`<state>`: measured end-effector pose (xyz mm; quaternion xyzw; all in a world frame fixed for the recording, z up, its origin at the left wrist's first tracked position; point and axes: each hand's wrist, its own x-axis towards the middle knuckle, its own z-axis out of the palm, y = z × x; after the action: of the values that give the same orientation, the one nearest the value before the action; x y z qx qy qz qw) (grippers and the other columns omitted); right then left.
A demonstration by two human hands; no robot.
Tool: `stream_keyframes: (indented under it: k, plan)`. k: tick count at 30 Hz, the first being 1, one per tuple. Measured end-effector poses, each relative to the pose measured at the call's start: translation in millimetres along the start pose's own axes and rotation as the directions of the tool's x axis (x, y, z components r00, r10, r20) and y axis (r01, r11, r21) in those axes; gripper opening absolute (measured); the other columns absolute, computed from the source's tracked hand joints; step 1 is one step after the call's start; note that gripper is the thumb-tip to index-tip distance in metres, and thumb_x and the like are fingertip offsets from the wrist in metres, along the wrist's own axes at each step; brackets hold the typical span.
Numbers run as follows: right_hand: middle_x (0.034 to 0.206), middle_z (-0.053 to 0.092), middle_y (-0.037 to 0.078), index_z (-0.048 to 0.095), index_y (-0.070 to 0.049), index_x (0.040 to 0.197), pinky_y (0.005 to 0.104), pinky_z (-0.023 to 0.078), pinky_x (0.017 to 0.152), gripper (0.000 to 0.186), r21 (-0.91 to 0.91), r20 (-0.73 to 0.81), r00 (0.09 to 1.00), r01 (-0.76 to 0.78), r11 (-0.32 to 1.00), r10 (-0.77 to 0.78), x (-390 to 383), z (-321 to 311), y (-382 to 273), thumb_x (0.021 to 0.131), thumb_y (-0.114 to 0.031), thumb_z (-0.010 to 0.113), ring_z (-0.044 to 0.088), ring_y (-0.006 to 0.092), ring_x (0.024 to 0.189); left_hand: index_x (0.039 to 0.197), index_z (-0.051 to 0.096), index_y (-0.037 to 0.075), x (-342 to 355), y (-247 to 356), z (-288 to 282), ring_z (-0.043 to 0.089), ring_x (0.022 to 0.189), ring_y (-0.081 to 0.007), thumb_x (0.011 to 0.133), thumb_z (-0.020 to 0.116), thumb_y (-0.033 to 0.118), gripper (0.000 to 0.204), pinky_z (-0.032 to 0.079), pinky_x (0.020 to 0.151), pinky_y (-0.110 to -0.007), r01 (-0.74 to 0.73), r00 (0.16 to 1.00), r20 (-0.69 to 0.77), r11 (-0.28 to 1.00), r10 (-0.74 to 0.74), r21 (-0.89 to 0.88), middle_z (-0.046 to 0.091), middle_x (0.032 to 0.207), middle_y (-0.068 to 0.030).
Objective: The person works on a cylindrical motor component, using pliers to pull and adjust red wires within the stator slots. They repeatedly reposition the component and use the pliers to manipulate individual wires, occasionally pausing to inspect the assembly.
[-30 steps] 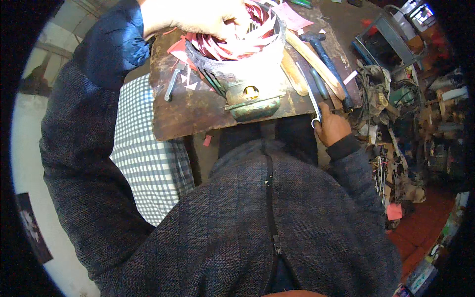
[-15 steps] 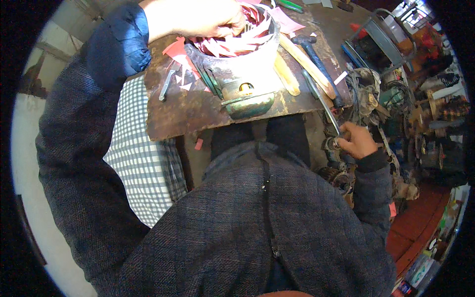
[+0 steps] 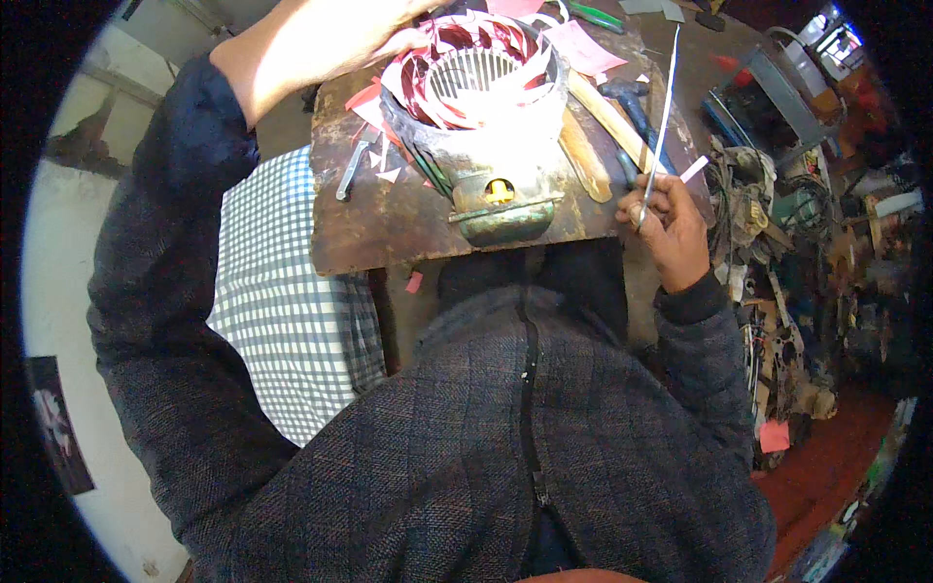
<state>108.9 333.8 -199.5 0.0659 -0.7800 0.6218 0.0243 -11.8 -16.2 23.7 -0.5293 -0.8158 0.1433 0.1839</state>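
Note:
A motor housing (image 3: pixel 496 175), pale grey with a greenish base, stands upright near the board's front edge, holding red and white coil windings (image 3: pixel 416 68) around a slotted core. My left hand (image 3: pixel 369 39) reaches over the coils' back-left rim, its fingertips partly hidden in glare. My right hand (image 3: pixel 661 219), right of the housing, grips a long thin silver tool (image 3: pixel 669 92) that points away from me. Beside that hand lie wooden sticks (image 3: pixel 588 155) and a dark-handled hammer (image 3: pixel 637 112).
The worn board (image 3: pixel 340 238) also carries a knife (image 3: pixel 355 165), pink paper pieces (image 3: pixel 588 49) and green-handled pliers (image 3: pixel 598 17). A checked cloth (image 3: pixel 282 321) covers something at left. Piled machine parts (image 3: pixel 797 223) and a grey metal frame (image 3: pixel 777 97) crowd the right.
My left hand has drawn up and left out of the coils, uncovering the core. My right hand, after dipping rightward, has risen back toward the board with the silver tool more upright.

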Motion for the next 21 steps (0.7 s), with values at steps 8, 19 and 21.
stream_keyframes:
  k: [8, 19, 21]
  plan:
    - [0.106, 0.074, 0.013, 0.054, 0.003, 0.131, 0.0328, 0.056, 0.085, 0.048, -0.009, -0.029, 0.990, 0.140, 0.990, -0.141, 43.0, 18.0, 6.7, 0.100, -0.030, 0.069, 0.071, 0.0184, 0.095, 0.111, 0.067, 0.004, -65.8, -23.9, -12.8, 0.066, 0.094, -0.0310, 0.095, 0.066, 0.022, 0.024, 0.049, 0.091, -0.044, 0.307, 0.914, 0.169, 0.902, -0.368, 0.304, 0.067, 0.098, -0.0108]
    - [0.113, 0.072, 0.017, 0.051, 0.003, 0.131, 0.0321, 0.057, 0.090, 0.038, 0.207, -0.072, 0.996, 0.072, 0.976, -0.058, 107.3, 41.6, 8.6, 0.098, -0.008, 0.065, 0.072, 0.0195, 0.103, 0.119, 0.066, 0.010, -217.4, -77.5, -72.5, 0.065, 0.116, -0.0320, 0.098, 0.060, 0.013, 0.022, 0.049, 0.100, -0.041, 0.355, 0.882, 0.042, 0.722, -0.469, 0.594, 0.070, 0.122, -0.0107]
    - [0.114, 0.072, 0.017, 0.051, 0.003, 0.131, 0.0323, 0.057, 0.090, 0.038, 0.157, -0.091, 0.990, 0.122, 0.980, -0.109, 120.7, 46.2, 8.7, 0.099, -0.011, 0.066, 0.072, 0.0196, 0.103, 0.124, 0.066, 0.010, -256.0, -79.0, -78.0, 0.065, 0.117, -0.0325, 0.101, 0.058, 0.014, 0.025, 0.049, 0.100, -0.042, 0.473, 0.805, -0.009, 0.632, -0.593, 0.614, 0.070, 0.121, -0.0108]
